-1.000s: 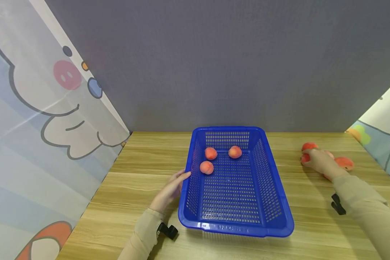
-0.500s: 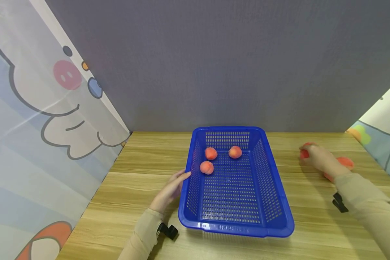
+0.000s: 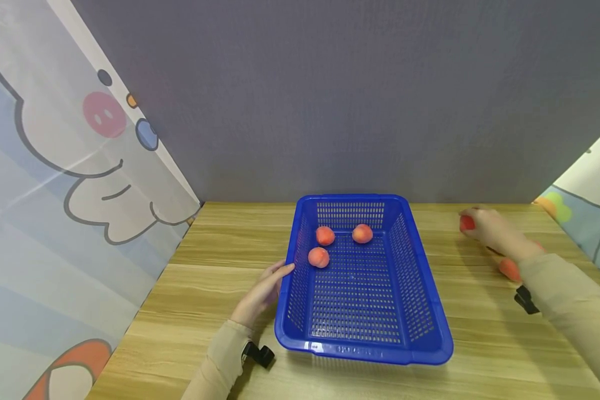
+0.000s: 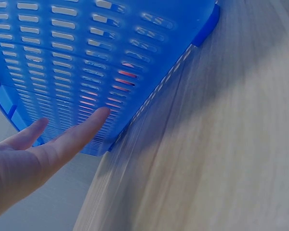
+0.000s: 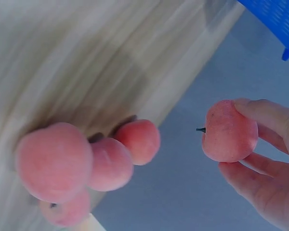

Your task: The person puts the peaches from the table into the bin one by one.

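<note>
My right hand (image 3: 497, 232) grips a red apple (image 5: 229, 132) between thumb and fingers, over the right side of the table. Its short dark stem shows in the right wrist view. Several more apples (image 5: 55, 161) lie on the wood beside that hand, partly hidden by it in the head view. My left hand (image 3: 257, 295) rests at the left side of a blue plastic basket (image 3: 367, 354), thumb at the rim, straight fingers along the slotted outer wall. Inside stand three peach-like fruits, two at the left (image 3: 325, 236) and one farther right (image 3: 362, 234).
The wooden table (image 3: 215, 250) ends at a grey panel (image 3: 355, 100) behind the basket. Curtains with cartoon prints (image 3: 100, 183) hang at the left and right sides. A black strap (image 3: 258, 354) sits on each sleeved wrist.
My right hand has lifted the apple away from the others, up and slightly left. More of the apples left on the table show now. The left hand and basket have stayed in place.
</note>
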Available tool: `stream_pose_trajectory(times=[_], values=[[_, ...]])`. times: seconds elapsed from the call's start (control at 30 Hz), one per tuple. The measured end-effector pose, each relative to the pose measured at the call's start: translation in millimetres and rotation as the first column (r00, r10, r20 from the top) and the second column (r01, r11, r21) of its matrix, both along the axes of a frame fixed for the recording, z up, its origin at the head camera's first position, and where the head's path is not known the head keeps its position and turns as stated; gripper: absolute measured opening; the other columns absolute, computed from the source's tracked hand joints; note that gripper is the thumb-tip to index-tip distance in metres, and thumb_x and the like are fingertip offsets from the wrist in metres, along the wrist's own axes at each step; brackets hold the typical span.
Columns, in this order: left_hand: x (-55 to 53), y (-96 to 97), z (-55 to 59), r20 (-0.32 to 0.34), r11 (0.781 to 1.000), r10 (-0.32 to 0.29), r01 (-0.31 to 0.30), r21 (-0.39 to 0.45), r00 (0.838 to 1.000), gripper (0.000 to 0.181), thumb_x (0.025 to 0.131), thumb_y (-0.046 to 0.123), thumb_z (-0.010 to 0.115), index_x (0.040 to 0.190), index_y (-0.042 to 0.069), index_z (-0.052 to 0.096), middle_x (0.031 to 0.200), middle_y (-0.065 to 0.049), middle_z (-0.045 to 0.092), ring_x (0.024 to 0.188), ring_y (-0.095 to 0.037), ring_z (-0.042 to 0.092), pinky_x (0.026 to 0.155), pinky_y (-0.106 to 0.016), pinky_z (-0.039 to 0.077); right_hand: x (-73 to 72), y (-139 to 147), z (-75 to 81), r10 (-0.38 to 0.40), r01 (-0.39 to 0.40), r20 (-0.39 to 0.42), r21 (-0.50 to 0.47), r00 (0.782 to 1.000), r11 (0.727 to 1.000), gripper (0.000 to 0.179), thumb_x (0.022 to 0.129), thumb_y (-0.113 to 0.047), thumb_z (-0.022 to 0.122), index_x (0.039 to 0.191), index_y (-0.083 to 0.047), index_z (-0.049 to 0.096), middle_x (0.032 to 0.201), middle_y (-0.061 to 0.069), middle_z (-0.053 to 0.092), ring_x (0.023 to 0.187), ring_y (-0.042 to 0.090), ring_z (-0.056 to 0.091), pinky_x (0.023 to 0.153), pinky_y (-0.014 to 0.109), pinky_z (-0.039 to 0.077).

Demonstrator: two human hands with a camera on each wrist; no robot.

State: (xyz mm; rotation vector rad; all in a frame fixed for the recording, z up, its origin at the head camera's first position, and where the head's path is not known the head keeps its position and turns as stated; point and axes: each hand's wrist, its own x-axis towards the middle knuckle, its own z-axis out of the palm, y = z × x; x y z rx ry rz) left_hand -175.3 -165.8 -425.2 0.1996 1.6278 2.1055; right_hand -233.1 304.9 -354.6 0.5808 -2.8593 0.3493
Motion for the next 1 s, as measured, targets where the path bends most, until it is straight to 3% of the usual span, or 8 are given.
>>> stream_pose_trajectory(times=[0.33,0.73,1.0], values=[[-0.4,0.7,0.6,0.01,1.0,0.017,-0.017,0.016,1.0,0.055,0.09,0.021,0.047,0.132,-0.009,0.026,0.096,-0.006,0.062,0.08,-0.014,0.062,0.07,-0.028,0.052,0.2,-15.7,20.1,-0.001,0.001,-0.009,0.003,1.0,1.0,0.032,0.076,-0.004,0.062,0.102,0.014,0.055,0.094,0.028,0.052,0.081,0.036,0.051,0.066,0.047,0.044],[0.8,1.8,2.5,0.033,0.999,0.032,-0.033,0.014,0.999,0.05,0.091,0.016,0.044,0.131,-0.008,0.027,0.093,-0.005,0.062,0.077,-0.014,0.062,0.067,-0.027,0.052,-1.1,-40.4,35.4,0.065,-0.064,-0.115,0.015,0.991,0.998,0.032,0.073,-0.001,0.066,0.1,0.012,0.056,0.093,0.029,0.052,0.08,0.038,0.052,0.065,0.048,0.045],[0.7,1.6,2.3,0.04,0.999,0.039,-0.04,0.009,0.998,0.051,0.09,0.016,0.044,0.131,-0.009,0.027,0.092,-0.005,0.062,0.077,-0.013,0.062,0.067,-0.026,0.052,-2.5,-54.8,43.4,0.123,-0.125,-0.205,0.003,0.971,0.992,0.034,0.069,0.001,0.069,0.098,0.013,0.057,0.091,0.028,0.053,0.077,0.039,0.054,0.063,0.049,0.047]])
